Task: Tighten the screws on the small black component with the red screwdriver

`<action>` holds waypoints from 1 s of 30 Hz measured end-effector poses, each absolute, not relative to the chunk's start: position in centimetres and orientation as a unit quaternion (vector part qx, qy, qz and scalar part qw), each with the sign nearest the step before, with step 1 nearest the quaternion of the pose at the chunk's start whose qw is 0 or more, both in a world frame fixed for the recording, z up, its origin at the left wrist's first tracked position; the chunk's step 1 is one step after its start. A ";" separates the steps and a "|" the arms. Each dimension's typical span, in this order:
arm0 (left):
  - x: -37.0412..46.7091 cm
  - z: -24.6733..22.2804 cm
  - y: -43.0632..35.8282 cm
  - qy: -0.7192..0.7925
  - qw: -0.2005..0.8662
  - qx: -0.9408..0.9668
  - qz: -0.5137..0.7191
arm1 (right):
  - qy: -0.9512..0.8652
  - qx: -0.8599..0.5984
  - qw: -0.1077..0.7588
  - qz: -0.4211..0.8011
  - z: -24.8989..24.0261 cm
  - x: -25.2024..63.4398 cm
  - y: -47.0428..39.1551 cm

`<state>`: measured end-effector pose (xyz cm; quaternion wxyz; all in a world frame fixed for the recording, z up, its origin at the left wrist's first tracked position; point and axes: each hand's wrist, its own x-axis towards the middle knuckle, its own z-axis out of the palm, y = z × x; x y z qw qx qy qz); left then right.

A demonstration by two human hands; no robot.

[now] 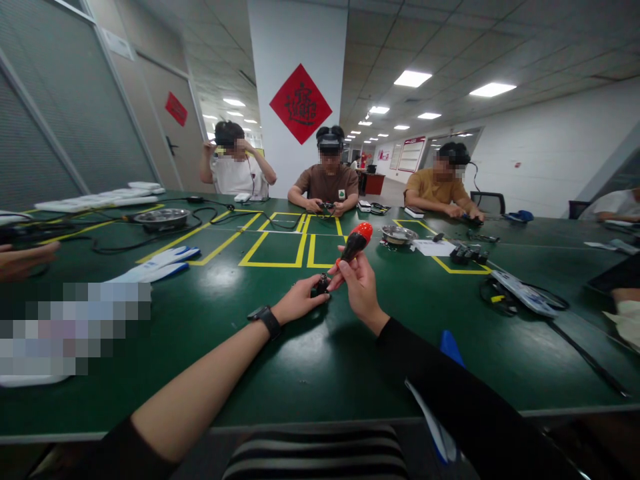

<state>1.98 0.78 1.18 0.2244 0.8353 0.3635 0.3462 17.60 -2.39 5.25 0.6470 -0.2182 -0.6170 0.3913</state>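
Observation:
My right hand [364,288] is closed around a screwdriver [356,243] with a thick red and black handle. The handle's red end tilts up and away, and its lower end lies hidden among my fingers. Just to the left, my left hand [299,300] pinches a small black part [323,284] with a metallic top, low over the green table. My right fingertips are close beside this part; whether they touch it I cannot tell.
Yellow tape [270,265] marks areas on the table [240,373]. Metal bowls [399,234], black parts [469,255], a white power strip [523,293] and gloves [163,260] lie around. Several people sit across the table; another hand [27,259] shows at far left.

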 end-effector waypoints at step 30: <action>1.9 1.8 0.6 0.367 0.255 0.828 0.339 | -0.601 -0.241 0.653 0.393 5.1 17.4 -2.1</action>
